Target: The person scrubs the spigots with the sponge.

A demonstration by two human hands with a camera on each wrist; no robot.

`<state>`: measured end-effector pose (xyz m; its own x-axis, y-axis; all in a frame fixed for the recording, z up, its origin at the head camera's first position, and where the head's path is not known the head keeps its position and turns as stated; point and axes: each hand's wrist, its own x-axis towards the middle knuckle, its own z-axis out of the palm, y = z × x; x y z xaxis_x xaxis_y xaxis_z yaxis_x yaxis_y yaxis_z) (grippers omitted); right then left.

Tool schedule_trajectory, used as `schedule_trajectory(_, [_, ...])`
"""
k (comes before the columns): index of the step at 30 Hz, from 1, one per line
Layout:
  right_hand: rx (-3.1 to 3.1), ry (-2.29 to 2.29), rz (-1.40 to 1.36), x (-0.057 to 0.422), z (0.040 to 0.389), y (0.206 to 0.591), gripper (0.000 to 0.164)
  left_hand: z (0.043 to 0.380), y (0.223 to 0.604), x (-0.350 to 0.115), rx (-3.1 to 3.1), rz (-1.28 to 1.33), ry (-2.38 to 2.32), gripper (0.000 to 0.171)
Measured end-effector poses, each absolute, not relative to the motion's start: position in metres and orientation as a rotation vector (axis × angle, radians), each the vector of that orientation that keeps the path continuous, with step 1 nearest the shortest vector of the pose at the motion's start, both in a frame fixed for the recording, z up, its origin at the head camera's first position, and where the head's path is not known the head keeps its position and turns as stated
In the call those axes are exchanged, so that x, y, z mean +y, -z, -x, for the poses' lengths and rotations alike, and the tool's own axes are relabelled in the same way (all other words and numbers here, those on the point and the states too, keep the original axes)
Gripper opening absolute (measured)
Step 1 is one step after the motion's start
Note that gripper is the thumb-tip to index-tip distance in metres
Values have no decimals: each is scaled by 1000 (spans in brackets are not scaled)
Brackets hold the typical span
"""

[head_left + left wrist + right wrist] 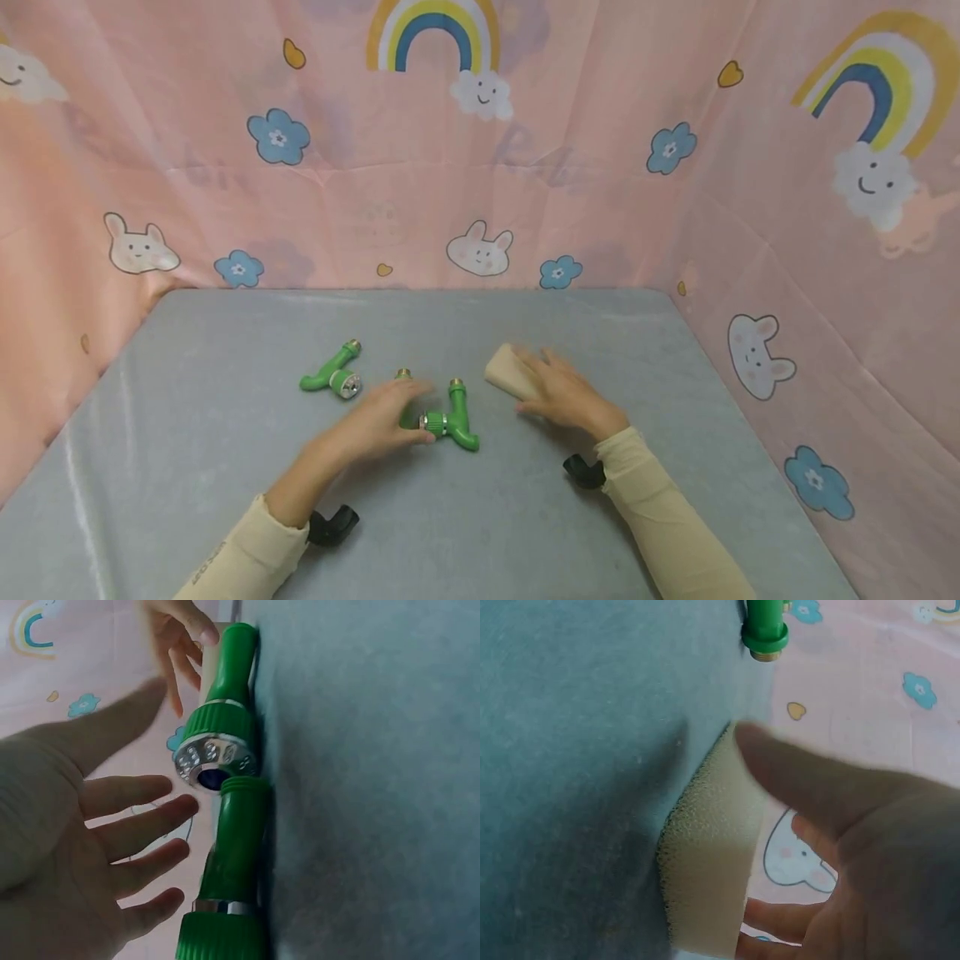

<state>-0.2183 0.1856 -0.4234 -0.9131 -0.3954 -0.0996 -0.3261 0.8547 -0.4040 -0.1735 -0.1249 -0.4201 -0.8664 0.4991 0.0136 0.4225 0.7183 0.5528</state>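
Observation:
Three green plastic taps lie on the table. One tap (330, 372) is off to the left with its silver-ended knob facing forward. The middle tap (404, 374) is mostly hidden behind my left hand (378, 421), and the right-hand tap (459, 415) lies just past its thumb. In the left wrist view that hand's fingers are spread beside the taps, holding nothing. A beige sponge block (512, 372) lies farther right. My right hand (566, 396) is at its right end, thumb and fingers extended around the sponge (712, 855) without curling.
The grey cloth-covered table (480, 533) runs back to a pink patterned curtain (337, 208), which also hangs along both sides. A black wrist mount (335, 527) sticks out from the left sleeve and another black mount (583, 472) from the right sleeve.

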Motion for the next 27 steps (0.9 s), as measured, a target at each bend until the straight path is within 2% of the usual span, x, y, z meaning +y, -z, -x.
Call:
schedule_trajectory(7, [2903,507,649,185,219,426,71,174,430,-120,2805,-684,-807,51])
schedule_trajectory(11, [2922,533,659,185,218,426,65,172,432,-118,2849,-668,-772,39])
schedule_trajectory(17, [2914,688,734,180,212,416,65,170,429,-115,2841,-631,-814,37])
schedule_trajectory(27, [2913,873,1013,149,191,399,64,171,419,-119,2729,-638,-1241,39])
